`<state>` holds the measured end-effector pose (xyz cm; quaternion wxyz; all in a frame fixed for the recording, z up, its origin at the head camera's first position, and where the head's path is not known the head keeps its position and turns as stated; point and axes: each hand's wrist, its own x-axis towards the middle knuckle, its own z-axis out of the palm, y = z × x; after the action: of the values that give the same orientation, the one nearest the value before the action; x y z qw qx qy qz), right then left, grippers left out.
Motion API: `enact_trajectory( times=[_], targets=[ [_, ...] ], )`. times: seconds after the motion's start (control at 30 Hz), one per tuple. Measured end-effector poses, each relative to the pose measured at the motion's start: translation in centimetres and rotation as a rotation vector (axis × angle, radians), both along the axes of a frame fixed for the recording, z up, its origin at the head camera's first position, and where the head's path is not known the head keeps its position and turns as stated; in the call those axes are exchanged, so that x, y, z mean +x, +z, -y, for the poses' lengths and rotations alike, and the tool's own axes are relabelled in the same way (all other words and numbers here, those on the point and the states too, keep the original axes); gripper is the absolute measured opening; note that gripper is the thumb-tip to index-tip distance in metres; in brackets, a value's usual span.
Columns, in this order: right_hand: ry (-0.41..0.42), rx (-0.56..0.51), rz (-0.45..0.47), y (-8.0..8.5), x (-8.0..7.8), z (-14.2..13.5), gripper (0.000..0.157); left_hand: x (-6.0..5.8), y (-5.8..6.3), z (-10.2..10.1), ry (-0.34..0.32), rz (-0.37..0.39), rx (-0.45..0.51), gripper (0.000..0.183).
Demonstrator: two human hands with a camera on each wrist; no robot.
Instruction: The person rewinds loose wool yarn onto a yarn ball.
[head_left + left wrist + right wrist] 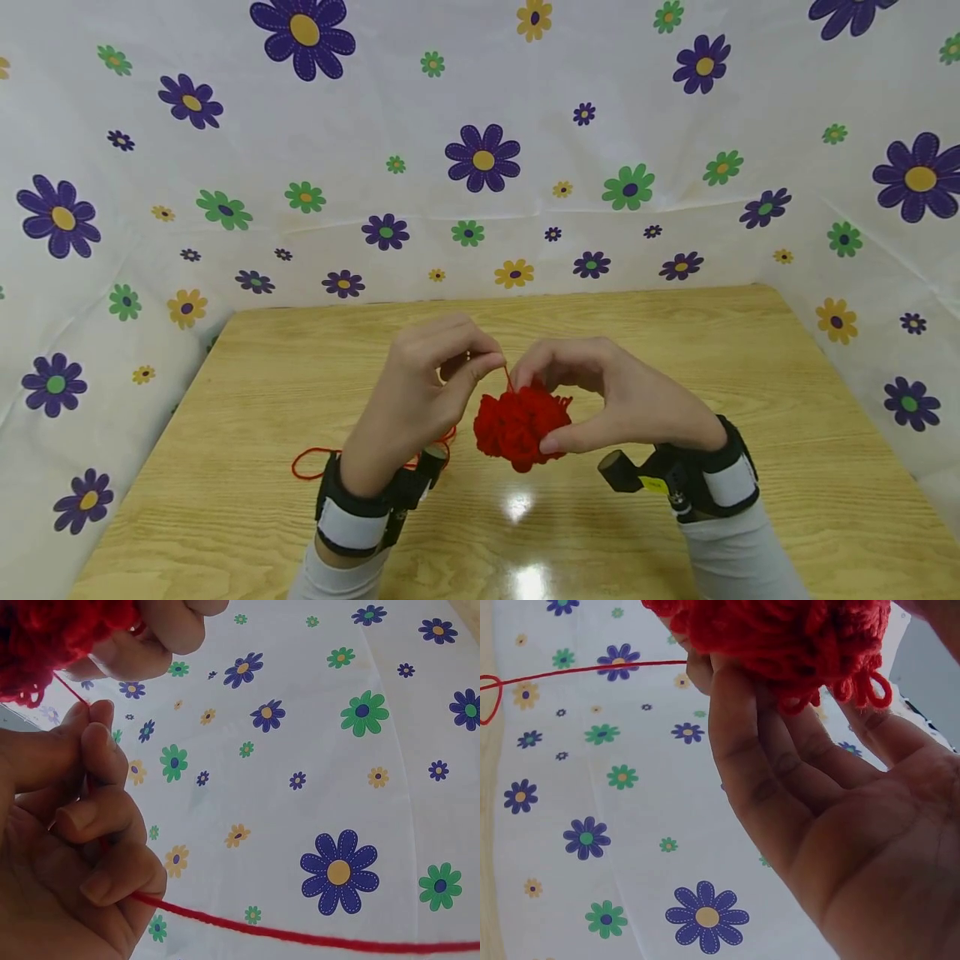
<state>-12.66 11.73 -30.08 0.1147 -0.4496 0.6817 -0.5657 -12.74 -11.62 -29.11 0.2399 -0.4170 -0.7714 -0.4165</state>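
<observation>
A bunched ball of red yarn (pixel 519 427), loopy at its edges, is held up off the table by my right hand (pixel 615 396), thumb at the near side and fingers at the far side. To its left, my left hand (pixel 427 379) pinches a red strand (pixel 73 688) between thumb and index finger. That strand runs up taut to the ball. In the left wrist view the tail of the yarn (pixel 300 937) passes under the curled fingers and off to the right. The right wrist view shows loops (pixel 877 691) hanging from the ball above my right palm.
A loose loop of red yarn (pixel 307 477) lies on the wooden table (pixel 247 400), partly hidden behind the left wrist. White cloth (pixel 420 108) printed with flowers stands along the back and both sides. Each wrist wears a black strap (pixel 738 483) with a camera.
</observation>
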Motion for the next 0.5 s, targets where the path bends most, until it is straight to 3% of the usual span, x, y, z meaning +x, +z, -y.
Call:
enact_trajectory(
  times=[0.23, 0.5],
  targets=[
    [0.088, -0.003, 0.004, -0.04, 0.0, 0.05, 0.046, 0.03, 0.0, -0.03, -0.008, 0.017, -0.022, 0.008],
    [0.12, -0.059, -0.021, 0.01, 0.0, -0.05, 0.048, 0.06, -0.01, -0.02, -0.023, 0.02, -0.01, 0.007]
  ],
)
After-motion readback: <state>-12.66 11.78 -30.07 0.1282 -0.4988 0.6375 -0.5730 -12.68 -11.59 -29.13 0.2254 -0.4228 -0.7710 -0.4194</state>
